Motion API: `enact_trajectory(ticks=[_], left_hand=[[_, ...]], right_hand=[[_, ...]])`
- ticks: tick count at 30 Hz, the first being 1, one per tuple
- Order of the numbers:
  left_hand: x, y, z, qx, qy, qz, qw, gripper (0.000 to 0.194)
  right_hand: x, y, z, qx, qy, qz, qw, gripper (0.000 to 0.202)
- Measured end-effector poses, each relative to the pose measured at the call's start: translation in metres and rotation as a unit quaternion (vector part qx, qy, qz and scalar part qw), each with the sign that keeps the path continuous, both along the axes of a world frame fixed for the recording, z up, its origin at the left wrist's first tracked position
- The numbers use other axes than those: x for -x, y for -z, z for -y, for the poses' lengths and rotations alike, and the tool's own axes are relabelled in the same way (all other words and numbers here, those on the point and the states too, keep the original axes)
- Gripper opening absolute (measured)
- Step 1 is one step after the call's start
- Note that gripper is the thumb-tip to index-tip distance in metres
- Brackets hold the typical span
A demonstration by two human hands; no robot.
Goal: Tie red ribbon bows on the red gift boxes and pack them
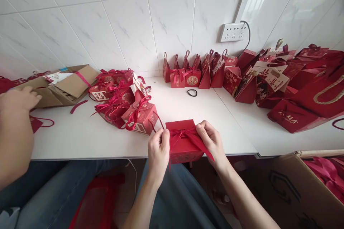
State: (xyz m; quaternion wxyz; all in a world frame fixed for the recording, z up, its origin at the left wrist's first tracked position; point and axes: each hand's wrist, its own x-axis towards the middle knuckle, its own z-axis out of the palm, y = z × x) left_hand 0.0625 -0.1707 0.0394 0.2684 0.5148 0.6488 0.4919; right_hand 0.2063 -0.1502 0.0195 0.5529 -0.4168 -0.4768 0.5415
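A red gift box (185, 150) sits at the table's front edge between my hands, with a red ribbon (185, 134) crossed or knotted over its top. My left hand (158, 146) is closed at the box's left side, thumb and fingers pinching the ribbon. Above those fingers a thin dark-red cord (158, 118) sticks up. On the right, my right hand (213, 141) pinches the ribbon between thumb and fingers, and a ribbon tail hangs below it. Just left of my left hand stands a patterned red box (143, 118) with a tied bow.
More bow-tied boxes (114, 109) cluster at left. Small red boxes (192, 78) line the wall near a black hair tie (192, 93). Many boxes and bags (292, 114) crowd the right. A co-worker's hand (20, 98) is by an open carton (53, 93). Another carton (274, 186) stands lower right.
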Motion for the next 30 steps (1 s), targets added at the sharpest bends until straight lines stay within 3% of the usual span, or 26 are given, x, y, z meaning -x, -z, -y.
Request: enact_trajectory(ticks=[5, 8, 13, 15, 17, 20, 23, 27, 30], left_hand=[[0.005, 0.003, -0.004, 0.026, 0.057, 0.059, 0.996, 0.035], [0.016, 0.003, -0.010, 0.046, 0.101, 0.099, 0.989, 0.036], [0.026, -0.003, -0.016, 0.058, 0.126, 0.074, 0.988, 0.035], [0.025, -0.005, -0.016, 0.056, 0.136, 0.055, 0.988, 0.031], [0.022, -0.005, -0.014, 0.051, 0.148, 0.075, 0.985, 0.030], [0.017, -0.003, -0.009, 0.018, 0.143, 0.122, 0.982, 0.029], [0.011, -0.008, -0.001, -0.047, 0.107, 0.129, 0.985, 0.024], [-0.001, -0.024, 0.014, -0.173, 0.046, 0.066, 0.982, 0.015], [-0.009, -0.033, 0.027, -0.311, 0.025, -0.014, 0.950, 0.008]], right_hand=[[-0.022, 0.002, -0.006, 0.039, -0.053, 0.008, 0.998, 0.041], [-0.046, 0.006, -0.009, -0.031, -0.064, 0.048, 0.996, 0.043], [-0.063, 0.011, -0.010, -0.171, -0.189, 0.196, 0.947, 0.111], [-0.059, 0.010, -0.009, -0.175, -0.238, 0.250, 0.922, 0.121], [-0.053, 0.009, -0.009, -0.168, -0.262, 0.267, 0.912, 0.118], [-0.048, 0.008, -0.007, -0.202, -0.200, 0.300, 0.910, 0.111], [-0.048, 0.003, -0.001, -0.289, -0.107, 0.350, 0.885, 0.105], [-0.047, -0.012, 0.010, -0.393, -0.029, 0.336, 0.856, 0.098], [-0.045, -0.023, 0.015, -0.457, 0.016, 0.325, 0.828, 0.096]])
